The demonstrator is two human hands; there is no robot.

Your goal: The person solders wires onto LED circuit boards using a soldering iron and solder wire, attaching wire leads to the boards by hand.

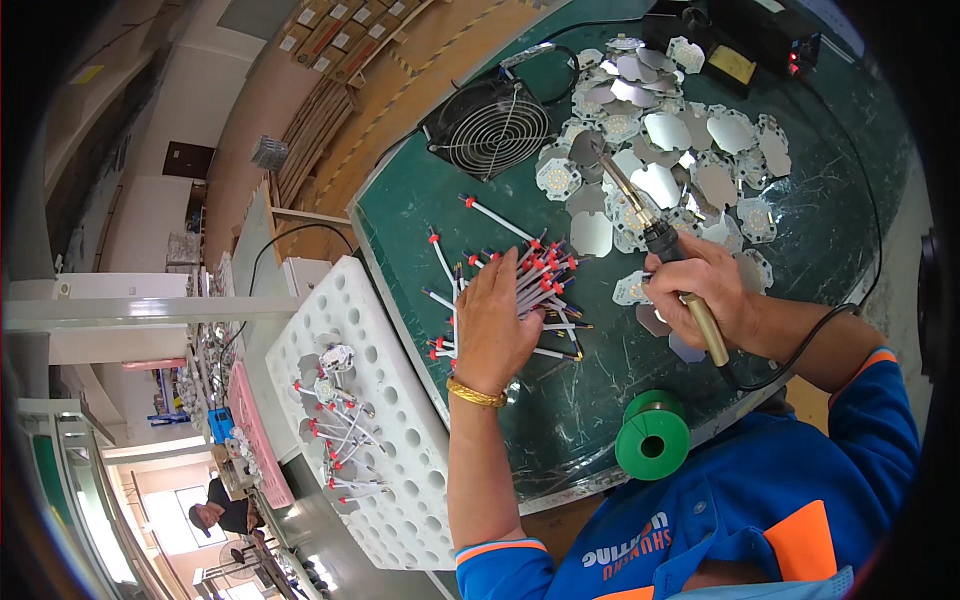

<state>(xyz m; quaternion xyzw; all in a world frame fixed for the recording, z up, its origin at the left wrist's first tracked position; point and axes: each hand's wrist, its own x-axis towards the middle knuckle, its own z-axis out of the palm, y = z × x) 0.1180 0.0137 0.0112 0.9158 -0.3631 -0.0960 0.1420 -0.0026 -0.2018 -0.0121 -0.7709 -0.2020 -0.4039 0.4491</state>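
Wears a blue shirt (730,490) with orange edges and a gold bracelet (477,393) on the left wrist. Close to the body, on the dark green table (565,430), a green spool (632,440). Holds a soldering iron (660,238) in the right hand (705,295), with fingers clamped around the handle. Points the thin metal tip over a big pile of flat boards (716,185), some shiny silver and some white with yellow dots. Cannot tell about the tip touching a board. Rests the left hand (495,322) on a heap of thin white wires (532,287) with red ends, left of the boards, with fingers close together and thumb out to the side. Cannot tell about a grip on any one wire. Just beside the table, to the left, a white foam block (405,400) full of round holes, with other wired boards (338,360) on top. Past the wires, near the far edge of the table, a black fan (497,132) with metal rings. Past the boards, a yellow sponge (733,65) and a dark box (790,35) with a small red light. Way back, brown boxes (345,40) in a stack and a person (232,515) in a cap.
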